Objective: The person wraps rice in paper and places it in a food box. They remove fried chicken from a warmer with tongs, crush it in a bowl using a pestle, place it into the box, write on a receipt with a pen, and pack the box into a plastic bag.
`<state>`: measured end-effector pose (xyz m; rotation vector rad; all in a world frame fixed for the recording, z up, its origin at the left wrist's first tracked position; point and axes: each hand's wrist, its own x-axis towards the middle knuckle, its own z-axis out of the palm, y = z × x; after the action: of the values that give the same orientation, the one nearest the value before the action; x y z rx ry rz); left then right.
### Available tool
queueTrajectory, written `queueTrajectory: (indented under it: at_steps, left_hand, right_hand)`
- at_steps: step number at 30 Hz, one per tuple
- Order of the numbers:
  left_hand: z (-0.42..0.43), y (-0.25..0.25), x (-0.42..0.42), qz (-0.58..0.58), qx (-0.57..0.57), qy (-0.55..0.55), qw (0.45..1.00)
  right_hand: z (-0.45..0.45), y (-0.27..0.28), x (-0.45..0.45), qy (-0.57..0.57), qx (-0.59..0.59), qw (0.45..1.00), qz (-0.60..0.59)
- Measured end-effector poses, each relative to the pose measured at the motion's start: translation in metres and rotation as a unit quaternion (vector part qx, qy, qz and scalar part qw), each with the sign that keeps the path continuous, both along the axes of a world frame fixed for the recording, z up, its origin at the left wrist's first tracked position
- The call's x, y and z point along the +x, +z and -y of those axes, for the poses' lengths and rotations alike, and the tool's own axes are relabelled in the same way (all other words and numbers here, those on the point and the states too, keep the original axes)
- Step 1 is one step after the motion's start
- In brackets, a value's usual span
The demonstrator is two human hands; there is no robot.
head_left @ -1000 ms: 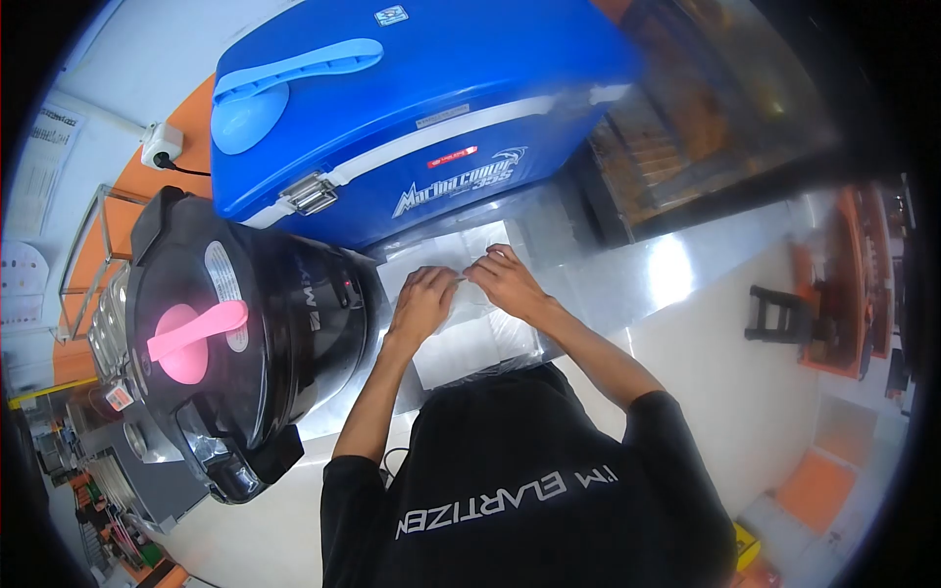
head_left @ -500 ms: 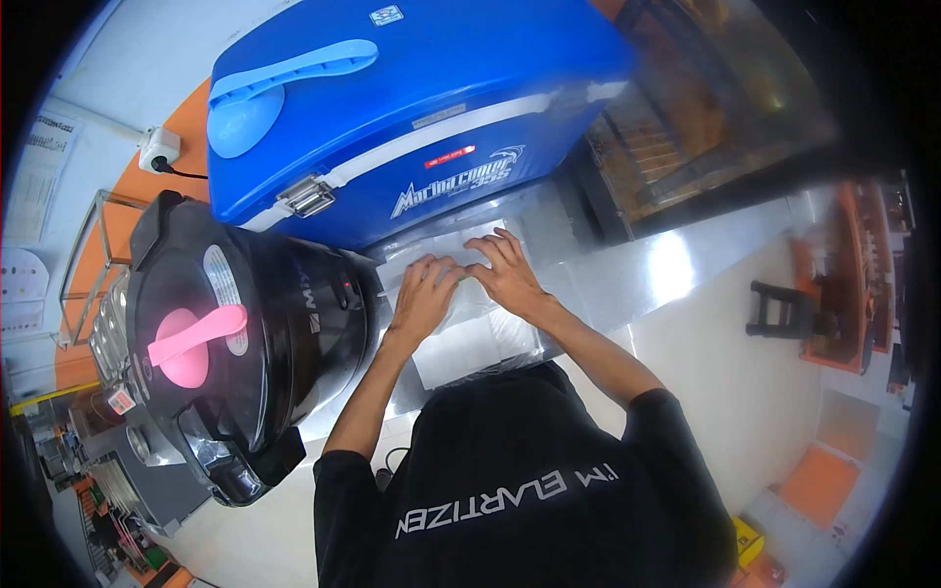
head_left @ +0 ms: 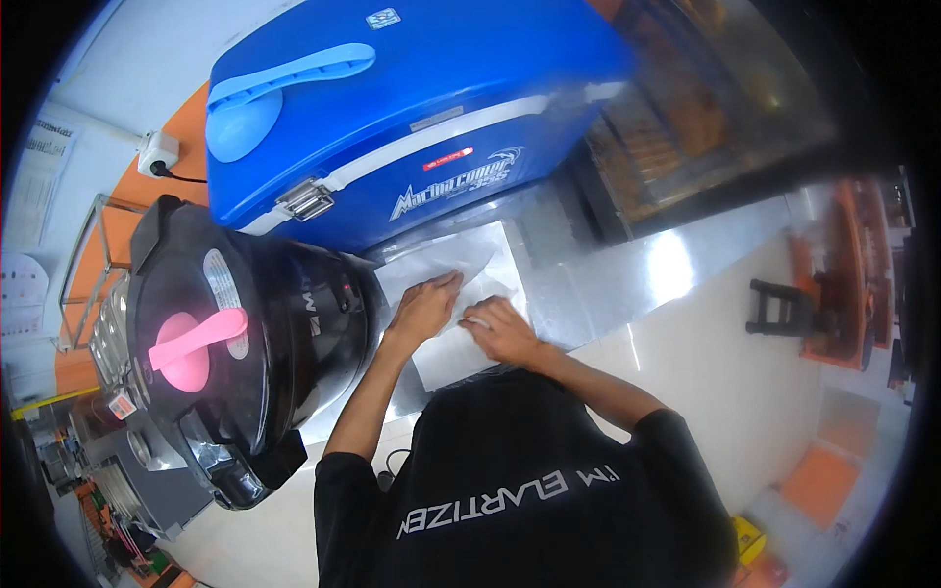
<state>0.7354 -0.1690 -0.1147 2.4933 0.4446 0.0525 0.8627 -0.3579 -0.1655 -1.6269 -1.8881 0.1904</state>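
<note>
Hands [head_left: 426, 310] on white paper sheets [head_left: 459, 358]

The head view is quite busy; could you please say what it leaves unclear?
In the head view:
Whether left hand or right hand grips the white sheets: hidden by the hands themselves.
Insides of blue cooler and black cooker: hidden by closed lids.
Black shirt: cut off by bottom edge.
Wall notice: print too small.

Both arms [head_left: 368, 402] [head_left: 603, 389] forward — right fingers [head_left: 482, 313] bent
</note>
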Motion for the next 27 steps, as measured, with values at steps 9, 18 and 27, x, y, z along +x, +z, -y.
queueTrajectory:
  at_steps: [9,18,27]
  left_hand:
    - [0.033,-0.009,-0.020,0.018,0.018,-0.001,1.000]
    - [0.088,-0.019,-0.036,-0.023,0.093,-0.002,0.995]
    - [0.080,-0.024,-0.028,0.106,-0.187,0.346,0.913]
  right_hand:
    - [0.010,0.026,-0.011,-0.088,-0.057,0.990,-0.098]
    - [-0.032,0.069,0.009,-0.298,0.028,0.881,-0.366]
    - [-0.055,-0.005,0.013,-0.346,-0.213,0.886,-0.225]
